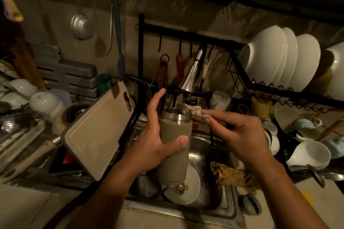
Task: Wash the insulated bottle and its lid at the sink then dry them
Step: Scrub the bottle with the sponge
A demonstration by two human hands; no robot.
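The insulated bottle point(175, 147) is held upright above the sink point(229, 208), its steel mouth open, just under the faucet point(192, 75) that leans out over the sink's back edge. The left hand point(154, 143) grips the bottle's tan body, the thumb lying across the front and the fingers curled round the far side. The right hand point(240, 134), also over the sink, pinches a pale knobbly scrubber point(195, 112) between thumb and fingertips, and the scrubber touches the bottle's rim.

Down in the sink, directly beneath the bottle, lies a white plate point(192, 188) with a spoon point(181, 188) on it, and a crumpled yellow rag point(234, 174) sits at the sink's right side. A cutting board point(96, 135) leans tilted against the sink's left edge. To the sink's right, cups and a white bowl point(310, 154) crowd the counter. Above and behind the sink's right side, a black dish rack point(279, 91) holds large white bowls point(270, 57) on edge. A ladle point(81, 26) and a spatula point(119, 42) hang on the wall behind the sink's left side.
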